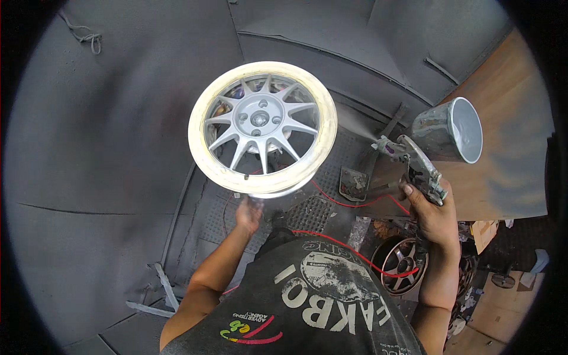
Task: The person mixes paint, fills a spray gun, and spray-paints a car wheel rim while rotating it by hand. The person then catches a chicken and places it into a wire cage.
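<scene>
A silver multi-spoke car wheel [260, 120] stands in front of me, its outer edge ringed by pale yellow masking. My right hand [433, 216] is closed around the grip of a paint-stained spray gun [414, 165], its nozzle toward the wheel. A fine pale mist comes off the nozzle. Beside the gun's body, and seemingly fixed to it, is a grey paint cup [435, 127] with an open top and light grey paint inside. My left hand [249, 216] is at the wheel's lower edge; its fingers are blurred and partly hidden, so contact is unclear.
A red hose [337, 241] runs across my front near the right wrist. Dark overspray-coated walls [106, 136] surround the wheel at left and back. A brown board [503, 177] stands at right. On the floor are a small tray [354, 182] and a bronze wheel [402, 266].
</scene>
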Demonstrator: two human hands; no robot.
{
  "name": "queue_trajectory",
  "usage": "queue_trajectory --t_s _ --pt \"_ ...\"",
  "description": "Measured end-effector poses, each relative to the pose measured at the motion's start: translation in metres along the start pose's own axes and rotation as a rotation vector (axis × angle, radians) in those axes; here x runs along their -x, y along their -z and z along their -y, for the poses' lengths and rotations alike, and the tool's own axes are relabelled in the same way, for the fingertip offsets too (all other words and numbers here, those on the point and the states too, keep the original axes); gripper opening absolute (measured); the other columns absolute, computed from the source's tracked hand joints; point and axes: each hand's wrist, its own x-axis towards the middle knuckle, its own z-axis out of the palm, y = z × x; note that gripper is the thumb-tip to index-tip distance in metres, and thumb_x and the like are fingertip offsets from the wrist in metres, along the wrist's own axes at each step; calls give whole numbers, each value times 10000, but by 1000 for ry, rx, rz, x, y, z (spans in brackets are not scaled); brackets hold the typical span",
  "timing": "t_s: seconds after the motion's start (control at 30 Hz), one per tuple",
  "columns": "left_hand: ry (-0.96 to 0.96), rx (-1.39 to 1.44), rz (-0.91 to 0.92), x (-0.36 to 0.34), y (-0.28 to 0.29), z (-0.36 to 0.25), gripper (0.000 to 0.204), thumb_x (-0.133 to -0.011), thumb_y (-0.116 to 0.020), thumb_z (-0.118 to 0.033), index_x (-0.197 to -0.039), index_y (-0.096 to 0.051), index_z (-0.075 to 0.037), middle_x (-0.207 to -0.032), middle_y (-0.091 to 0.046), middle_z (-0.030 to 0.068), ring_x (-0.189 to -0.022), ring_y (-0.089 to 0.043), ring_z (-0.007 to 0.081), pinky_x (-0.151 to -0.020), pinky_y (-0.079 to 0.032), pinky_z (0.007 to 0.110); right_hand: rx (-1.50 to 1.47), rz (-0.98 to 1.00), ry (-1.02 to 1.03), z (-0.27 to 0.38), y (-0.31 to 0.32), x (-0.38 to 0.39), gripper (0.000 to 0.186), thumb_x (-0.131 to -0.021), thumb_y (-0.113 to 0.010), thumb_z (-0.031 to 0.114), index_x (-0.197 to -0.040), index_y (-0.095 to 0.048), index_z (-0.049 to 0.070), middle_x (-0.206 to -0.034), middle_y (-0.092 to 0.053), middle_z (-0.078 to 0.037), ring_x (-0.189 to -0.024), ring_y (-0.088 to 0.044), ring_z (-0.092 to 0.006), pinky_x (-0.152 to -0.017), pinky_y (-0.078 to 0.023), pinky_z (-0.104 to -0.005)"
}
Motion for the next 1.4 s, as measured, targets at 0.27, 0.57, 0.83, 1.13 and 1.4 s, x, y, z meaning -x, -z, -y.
queue_trajectory --t_s 0.27,0.57,0.83,1.13,1.4 --pt "9 -156 14 -10 4 -6 278 -954 -483 -271 -1144 -466 -69 -965 -532 80 -780 -564 204 -758 -495 318 -27 54 24 6 -1 6 208 -841 -645 59 -1022 -589 -26 -803 -618 -26 -714 -549 -86 -651 -451 -244" --pt "-247 -18 -99 -54 12 -75 266 -971 -356 -214 -1119 -503 -48 -1029 -554 83 -850 -546 187 -749 -467 335 -47 46 -64 7 -6 0 219 -833 -669 104 -1004 -595 -9 -771 -603 -15 -682 -536 -74 -611 -439 -227" --pt "-49 -84 -40 -21 14 -11 272 -970 -412 -217 -1155 -468 -25 -1005 -551 82 -896 -544 215 -841 -466 346 141 -4 11 4 -2 -7 222 -844 -642 80 -1027 -574 -26 -772 -582 -12 -701 -521 -79 -649 -429 -225" --pt "18 -127 -56 -10 -6 7 283 -986 -372 -285 -1050 -500 -40 -907 -567 83 -796 -581 213 -713 -495 337 -153 97 -83 15 -10 5 164 -821 -677 143 -905 -630 10 -686 -624 -13 -508 -486 -40 -456 -351 -180" --pt "-218 -134 -137 -50 6 -69 222 -968 -357 -175 -1069 -504 -44 -978 -576 58 -795 -551 173 -680 -459 305 116 -14 19 -2 -3 -10 207 -840 -626 63 -1021 -572 -22 -774 -562 8 -714 -487 -75 -664 -410 -229"
